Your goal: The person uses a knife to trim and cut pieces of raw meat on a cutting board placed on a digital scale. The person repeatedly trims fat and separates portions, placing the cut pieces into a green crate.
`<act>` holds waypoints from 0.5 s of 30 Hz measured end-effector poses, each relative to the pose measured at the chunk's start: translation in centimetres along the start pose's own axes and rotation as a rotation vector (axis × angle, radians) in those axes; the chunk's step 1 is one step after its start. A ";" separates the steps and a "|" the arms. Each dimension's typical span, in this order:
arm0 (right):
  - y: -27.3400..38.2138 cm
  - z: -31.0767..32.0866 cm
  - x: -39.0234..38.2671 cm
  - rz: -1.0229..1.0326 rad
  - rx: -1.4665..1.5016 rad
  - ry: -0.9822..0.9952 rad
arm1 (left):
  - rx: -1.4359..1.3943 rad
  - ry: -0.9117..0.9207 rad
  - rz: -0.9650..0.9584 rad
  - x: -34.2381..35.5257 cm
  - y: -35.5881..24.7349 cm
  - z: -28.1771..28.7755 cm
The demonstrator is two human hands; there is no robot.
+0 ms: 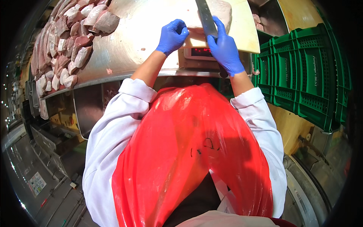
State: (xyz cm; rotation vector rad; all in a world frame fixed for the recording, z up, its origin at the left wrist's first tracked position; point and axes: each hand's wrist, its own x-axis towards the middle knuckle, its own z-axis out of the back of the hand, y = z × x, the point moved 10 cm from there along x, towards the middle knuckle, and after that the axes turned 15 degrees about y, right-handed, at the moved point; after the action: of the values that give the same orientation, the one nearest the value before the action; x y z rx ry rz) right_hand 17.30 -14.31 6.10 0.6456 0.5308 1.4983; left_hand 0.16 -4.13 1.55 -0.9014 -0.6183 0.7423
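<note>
My right hand point(227, 51), in a blue glove, grips a knife point(205, 16). Its forefinger stretches along the blade's spine, and the blade points away from me. Under and beside the blade lies a pale slab of meat point(224, 15) on a white cutting board point(247, 36). My left hand point(173, 37), also gloved in blue, is closed with its fingers curled in, left of the slab near the board's front. What its fingers hold, if anything, is hidden. The knife's tip runs out of the picture at the top.
Many pieces of raw meat point(73, 47) are heaped on the steel table point(117, 53) at the left. A scale display point(200, 53) with red digits sits below the board's front edge. Green crates point(298, 72) stand at the right, and a steel bin point(270, 19) is at the far right.
</note>
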 end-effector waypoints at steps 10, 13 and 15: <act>3.2 -5.0 -7.3 -0.137 -0.469 0.183 | -0.174 -0.095 -0.042 -0.7 2.0 4.3; 1.7 -5.1 -15.4 -0.309 -0.465 0.308 | -0.171 -0.092 -0.086 -0.3 2.0 5.6; 2.3 -3.6 -17.6 -0.349 -0.358 0.291 | -0.122 -0.081 -0.151 0.1 1.3 5.3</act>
State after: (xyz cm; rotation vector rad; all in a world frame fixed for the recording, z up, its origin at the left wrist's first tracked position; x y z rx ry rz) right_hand 12.90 -31.69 3.84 0.0482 0.5458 1.3133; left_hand -4.09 -1.10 3.00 -0.9284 -0.8015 0.6120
